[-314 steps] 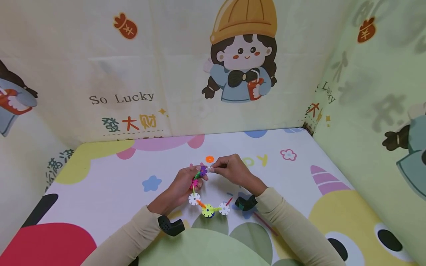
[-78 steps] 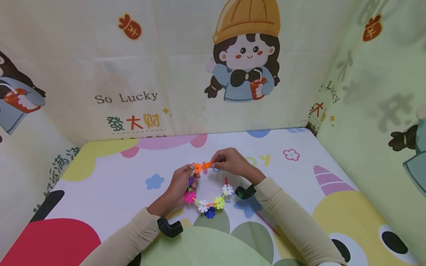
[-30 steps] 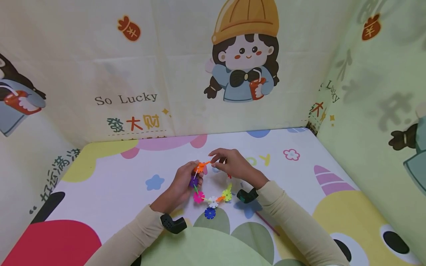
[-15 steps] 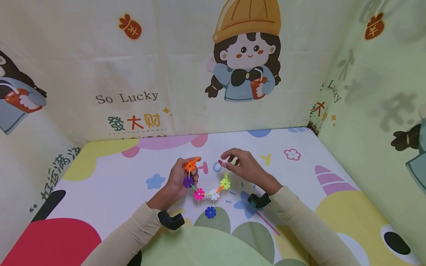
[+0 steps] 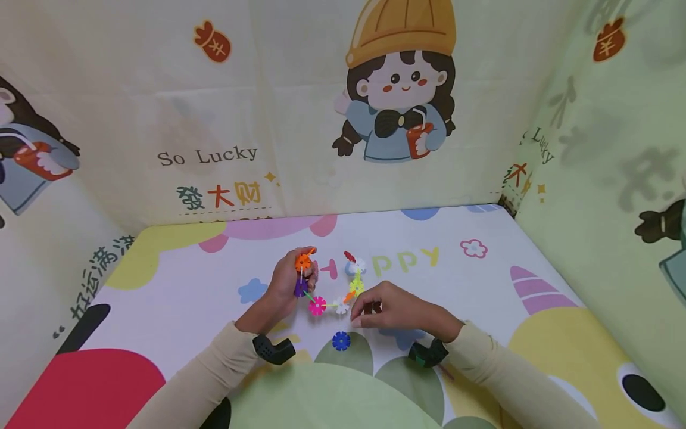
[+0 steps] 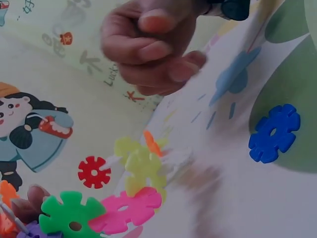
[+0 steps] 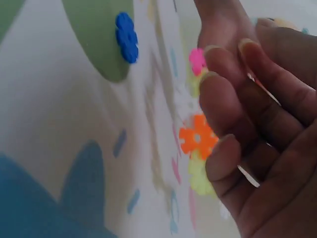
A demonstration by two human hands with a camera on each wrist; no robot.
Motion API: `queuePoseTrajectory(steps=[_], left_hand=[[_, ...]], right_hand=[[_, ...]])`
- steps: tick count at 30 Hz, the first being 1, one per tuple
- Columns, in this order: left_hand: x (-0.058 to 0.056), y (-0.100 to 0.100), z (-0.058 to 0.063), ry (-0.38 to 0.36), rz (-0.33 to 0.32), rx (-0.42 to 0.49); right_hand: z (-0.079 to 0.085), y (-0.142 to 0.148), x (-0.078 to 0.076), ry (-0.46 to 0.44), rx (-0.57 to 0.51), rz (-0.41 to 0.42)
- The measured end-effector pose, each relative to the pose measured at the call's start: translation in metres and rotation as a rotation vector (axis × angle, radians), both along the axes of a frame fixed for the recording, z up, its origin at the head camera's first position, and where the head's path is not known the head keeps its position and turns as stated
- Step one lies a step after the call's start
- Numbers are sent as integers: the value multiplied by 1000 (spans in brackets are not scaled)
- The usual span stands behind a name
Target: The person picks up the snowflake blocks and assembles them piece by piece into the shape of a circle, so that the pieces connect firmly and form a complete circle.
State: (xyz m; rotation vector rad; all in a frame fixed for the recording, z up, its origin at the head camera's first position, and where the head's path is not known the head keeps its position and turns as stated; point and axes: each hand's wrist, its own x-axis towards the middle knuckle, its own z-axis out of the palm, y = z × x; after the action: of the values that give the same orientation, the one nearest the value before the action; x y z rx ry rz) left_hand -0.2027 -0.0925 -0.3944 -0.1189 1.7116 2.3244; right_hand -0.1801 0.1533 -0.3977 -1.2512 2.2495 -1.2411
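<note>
My left hand point(image 5: 284, 285) grips the orange and purple end of a chain of plastic snowflake discs. The chain curves right from an orange disc point(image 5: 303, 263) and a purple disc point(image 5: 301, 288) through a pink disc point(image 5: 317, 305) and a yellow disc point(image 5: 356, 286) to a red disc point(image 5: 349, 256) at its loose end. A green disc point(image 6: 69, 218) links in near the pink one in the left wrist view. My right hand point(image 5: 399, 307), fingers loosely bent and holding nothing, hovers right of the chain. A separate blue disc point(image 5: 340, 341) lies on the table below it.
A patterned cloth point(image 5: 214, 333) with printed shapes covers the table. Printed fabric walls point(image 5: 300, 119) stand behind and to both sides. Wrist cameras point(image 5: 274, 350) are strapped to both wrists.
The loose orange disc seen on the table earlier is gone from there; orange discs now sit in the chain. My right hand let go of the chain's red end and moved down toward me.
</note>
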Motion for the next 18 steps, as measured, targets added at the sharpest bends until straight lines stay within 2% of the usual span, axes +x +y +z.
queuePoseTrajectory(steps=[3,8,15,18], left_hand=[[-1,0,-1,-27,17,-13],[-1,0,0,-31,17,-32],[-1,2,0,-41,22,-46],[-1,1,0,-39,22,-47]], right_hand=[[-6,-5,4,-20,41,34],[-15,-17,5,27,120,25],[-16,-30,12,150,333,35],[-15,-33,16,192,380,33]])
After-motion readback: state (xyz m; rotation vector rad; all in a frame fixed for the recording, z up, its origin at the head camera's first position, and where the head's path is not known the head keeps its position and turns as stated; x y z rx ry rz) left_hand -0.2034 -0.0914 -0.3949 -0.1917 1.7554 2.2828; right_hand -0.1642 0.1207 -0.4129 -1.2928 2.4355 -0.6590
